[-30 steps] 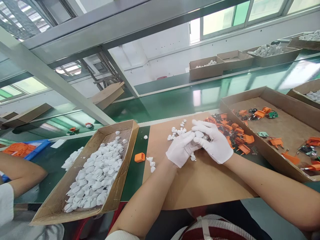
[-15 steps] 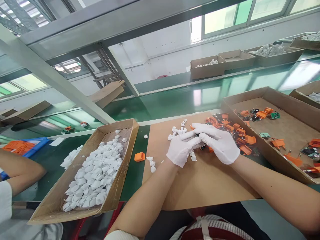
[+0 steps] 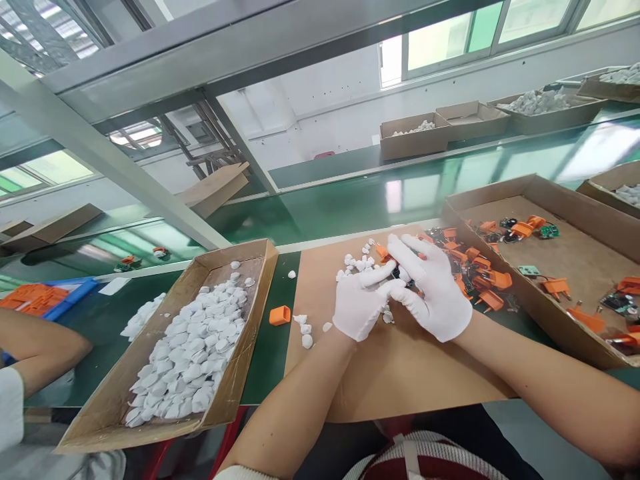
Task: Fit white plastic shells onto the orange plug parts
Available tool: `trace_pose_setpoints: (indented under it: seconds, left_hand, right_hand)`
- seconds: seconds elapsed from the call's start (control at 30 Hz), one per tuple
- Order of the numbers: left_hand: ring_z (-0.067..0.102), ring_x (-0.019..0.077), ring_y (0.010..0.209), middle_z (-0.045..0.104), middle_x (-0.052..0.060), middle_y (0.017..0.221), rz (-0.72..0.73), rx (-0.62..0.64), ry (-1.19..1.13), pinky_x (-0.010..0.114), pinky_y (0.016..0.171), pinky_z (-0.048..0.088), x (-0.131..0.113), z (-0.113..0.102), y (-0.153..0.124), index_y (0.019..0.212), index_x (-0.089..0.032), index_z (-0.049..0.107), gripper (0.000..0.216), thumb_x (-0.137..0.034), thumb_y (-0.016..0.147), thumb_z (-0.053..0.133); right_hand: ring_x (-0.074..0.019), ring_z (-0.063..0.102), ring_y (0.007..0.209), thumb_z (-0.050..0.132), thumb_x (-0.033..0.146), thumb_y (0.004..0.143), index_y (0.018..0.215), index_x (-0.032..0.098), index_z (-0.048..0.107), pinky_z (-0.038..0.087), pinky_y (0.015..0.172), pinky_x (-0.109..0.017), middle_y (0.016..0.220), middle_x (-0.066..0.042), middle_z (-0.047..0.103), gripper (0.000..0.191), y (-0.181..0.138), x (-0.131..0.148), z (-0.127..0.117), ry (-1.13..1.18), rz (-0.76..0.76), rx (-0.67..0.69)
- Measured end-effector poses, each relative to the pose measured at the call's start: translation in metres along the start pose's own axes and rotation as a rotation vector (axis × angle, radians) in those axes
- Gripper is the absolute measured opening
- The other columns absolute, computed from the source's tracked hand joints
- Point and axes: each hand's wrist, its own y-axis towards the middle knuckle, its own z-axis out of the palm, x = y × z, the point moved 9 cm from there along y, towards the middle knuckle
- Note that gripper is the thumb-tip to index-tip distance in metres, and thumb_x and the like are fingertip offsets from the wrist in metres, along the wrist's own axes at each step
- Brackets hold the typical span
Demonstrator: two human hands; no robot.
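Keeping our white-gloved left hand (image 3: 361,303) and right hand (image 3: 433,288) together, fingers meeting over the brown cardboard sheet (image 3: 395,380), we partly hide an orange plastic plug with dark circuit parts (image 3: 382,253) between them; how firmly each hand grips, we cannot tell. Pressing unevenly could strain those parts, and a loose hold could drop the plug among the small white putty-like lumps (image 3: 361,265) nearby.

Brightly lit from windows (image 3: 440,48), overexposed there; reflected as white glare on green conveyor belt (image 3: 330,208); stretched toward edges; soft in background.
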Motion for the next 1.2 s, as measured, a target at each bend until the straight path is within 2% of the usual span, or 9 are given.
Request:
trace_pose_setpoints:
  seconds: [0.17, 0.33, 0.5, 0.6, 0.7, 0.8, 0.93, 1.07, 1.2]
  left_hand:
    - [0.066, 0.0232, 0.096, 0.071, 0.006, 0.097, -0.084, 0.292, -0.265, 0.034, 0.086, 0.054, 0.002, 0.025, 0.001, 0.106, -0.019, 0.075, 0.031, -0.032, 0.078, 0.075]
    - [0.065, 0.0173, 0.084, 0.065, 0.006, 0.087, -0.161, 0.507, -0.497, 0.030, 0.081, 0.054, 0.008, 0.040, -0.003, 0.089, -0.015, 0.069, 0.019, -0.033, 0.084, 0.071]
    - [0.062, 0.0143, 0.069, 0.066, 0.007, 0.094, -0.185, 0.495, -0.491, 0.023, 0.055, 0.050, 0.020, 0.041, 0.003, 0.100, -0.016, 0.066, 0.027, -0.041, 0.091, 0.061]
    - [0.067, 0.0183, 0.088, 0.065, 0.009, 0.117, -0.189, 0.418, -0.579, 0.028, 0.073, 0.056, 0.020, 0.039, 0.007, 0.114, -0.019, 0.064, 0.027, -0.036, 0.093, 0.059]
    - [0.063, 0.0244, 0.116, 0.060, 0.009, 0.133, -0.166, 0.342, -0.634, 0.036, 0.100, 0.051, 0.012, 0.038, 0.005, 0.122, -0.019, 0.063, 0.030, -0.028, 0.093, 0.058]
    - [0.051, 0.0273, 0.132, 0.061, 0.009, 0.134, -0.127, 0.342, -0.590, 0.039, 0.113, 0.040, -0.001, 0.040, -0.002, 0.120, -0.019, 0.065, 0.029, -0.027, 0.094, 0.056]
    - [0.047, 0.0267, 0.137, 0.065, 0.009, 0.128, -0.136, 0.341, -0.592, 0.038, 0.116, 0.037, -0.006, 0.041, -0.004, 0.111, -0.018, 0.069, 0.023, -0.026, 0.092, 0.059]
    - [0.057, 0.0282, 0.126, 0.067, 0.012, 0.122, -0.159, 0.323, -0.659, 0.041, 0.111, 0.044, 0.001, 0.042, -0.001, 0.105, -0.016, 0.068, 0.021, -0.028, 0.089, 0.064]
    - [0.057, 0.0276, 0.126, 0.067, 0.012, 0.124, -0.127, 0.297, -0.629, 0.037, 0.108, 0.047, 0.001, 0.040, -0.002, 0.118, -0.017, 0.066, 0.029, -0.028, 0.092, 0.060]
  right_hand:
    - [-0.0279, 0.056, 0.115, 0.040, 0.046, 0.099, 0.153, 0.023, 0.034, 0.047, 0.098, -0.045, 0.129, -0.013, 0.060, 0.059, -0.010, -0.014, 0.004, 0.155, 0.187, 0.006]
    - [-0.0295, 0.056, 0.117, 0.044, 0.038, 0.096, 0.135, 0.022, 0.058, 0.048, 0.098, -0.045, 0.122, -0.012, 0.063, 0.044, -0.004, -0.008, 0.003, 0.014, 0.105, 0.014]
    - [-0.0380, 0.046, 0.125, 0.055, 0.053, 0.085, 0.153, 0.010, 0.030, 0.045, 0.099, -0.053, 0.139, -0.021, 0.049, 0.085, -0.007, -0.017, 0.001, -0.229, 0.218, -0.055]
    - [-0.0447, 0.029, 0.137, 0.052, 0.062, 0.083, 0.155, 0.004, 0.019, 0.035, 0.106, -0.059, 0.154, -0.025, 0.029, 0.098, -0.014, -0.016, 0.003, -0.461, 0.241, -0.087]
    - [-0.0479, 0.021, 0.140, 0.046, 0.068, 0.084, 0.152, 0.000, 0.025, 0.027, 0.109, -0.062, 0.159, -0.027, 0.020, 0.099, -0.017, -0.012, 0.014, -0.590, 0.234, -0.015]
    - [-0.0465, 0.021, 0.141, 0.047, 0.066, 0.086, 0.151, 0.003, 0.030, 0.020, 0.111, -0.062, 0.160, -0.025, 0.022, 0.092, -0.016, -0.008, 0.022, -0.648, 0.212, 0.070]
    - [-0.0434, 0.020, 0.144, 0.048, 0.063, 0.087, 0.152, 0.011, 0.034, 0.016, 0.113, -0.063, 0.162, -0.021, 0.023, 0.084, -0.016, -0.009, 0.025, -0.635, 0.150, 0.099]
    - [-0.0448, 0.016, 0.144, 0.046, 0.070, 0.084, 0.151, -0.001, 0.029, 0.022, 0.112, -0.060, 0.162, -0.027, 0.016, 0.099, -0.017, -0.014, 0.013, -0.600, 0.205, -0.034]
    - [-0.0450, 0.022, 0.142, 0.051, 0.060, 0.087, 0.148, 0.009, 0.040, 0.018, 0.112, -0.062, 0.160, -0.021, 0.027, 0.080, -0.015, -0.006, 0.019, -0.658, 0.165, 0.053]
